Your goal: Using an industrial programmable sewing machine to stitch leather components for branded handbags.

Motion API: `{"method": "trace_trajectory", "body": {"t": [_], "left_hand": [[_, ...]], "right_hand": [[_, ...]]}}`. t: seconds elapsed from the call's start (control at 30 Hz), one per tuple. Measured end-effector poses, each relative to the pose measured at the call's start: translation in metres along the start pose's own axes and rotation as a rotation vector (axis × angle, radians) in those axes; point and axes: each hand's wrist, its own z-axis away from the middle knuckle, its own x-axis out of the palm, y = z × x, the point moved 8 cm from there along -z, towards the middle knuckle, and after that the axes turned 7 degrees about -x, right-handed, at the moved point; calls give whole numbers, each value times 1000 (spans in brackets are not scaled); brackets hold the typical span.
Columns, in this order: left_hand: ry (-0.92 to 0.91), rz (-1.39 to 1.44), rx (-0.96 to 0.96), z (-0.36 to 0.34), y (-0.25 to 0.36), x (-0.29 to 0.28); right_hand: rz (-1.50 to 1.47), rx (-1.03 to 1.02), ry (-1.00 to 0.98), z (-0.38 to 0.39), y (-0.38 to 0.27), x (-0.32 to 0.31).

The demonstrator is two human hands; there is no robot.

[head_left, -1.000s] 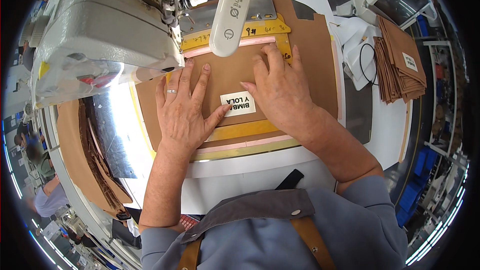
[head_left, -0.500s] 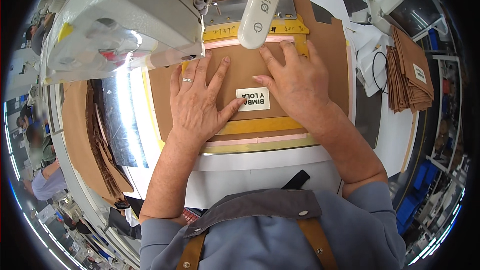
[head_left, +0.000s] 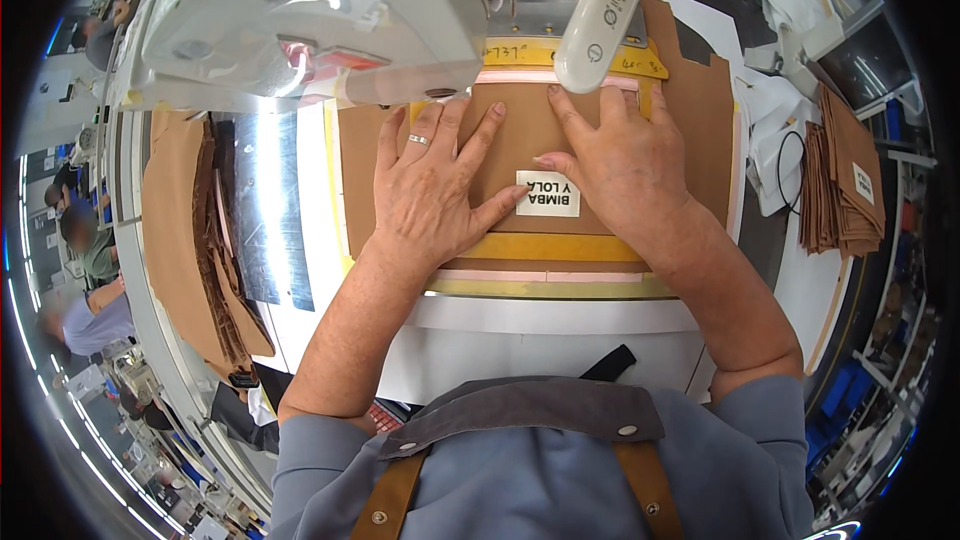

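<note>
Both my hands rest on a brown sheet panel set in a flat frame with yellow strips. My left hand, a ring on one finger, lies open with fingers spread. Its thumb reaches the edge of a small white printed label on the panel. My right hand is open too, fingers apart and pointing away from me, its thumb just above the label. Beyond the fingertips run a pink strip and a yellow bar with handwriting. The sewing machine head overhangs my left fingertips.
A white elongated lamp-like device hangs above the panel's far edge. Stacked brown pieces sit at right beside a black cable. More brown pieces lie at left, next to a shiny metal plate. People work farther left.
The view has turned, so machine, panel and both hands appear farther right in the picture. On the panel, my hands stay in nearly the same places, still spread flat.
</note>
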Motion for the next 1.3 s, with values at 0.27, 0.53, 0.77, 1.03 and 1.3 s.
{"method": "trace_trajectory", "body": {"t": [0.27,0.53,0.77,1.03,1.3], "left_hand": [[19,8,9,0,-2,0],[18,-11,17,1,-6,0],[18,5,9,3,-14,-2],[7,-35,3,6,-27,-4],[-15,-78,-27,7,-42,-7]], "right_hand": [[26,-23,-1,0,-2,2],[27,-30,5,0,-4,3],[4,-33,-27,-6,-9,4],[52,-136,69,-13,-21,8],[94,-117,56,-26,-38,1]]}}
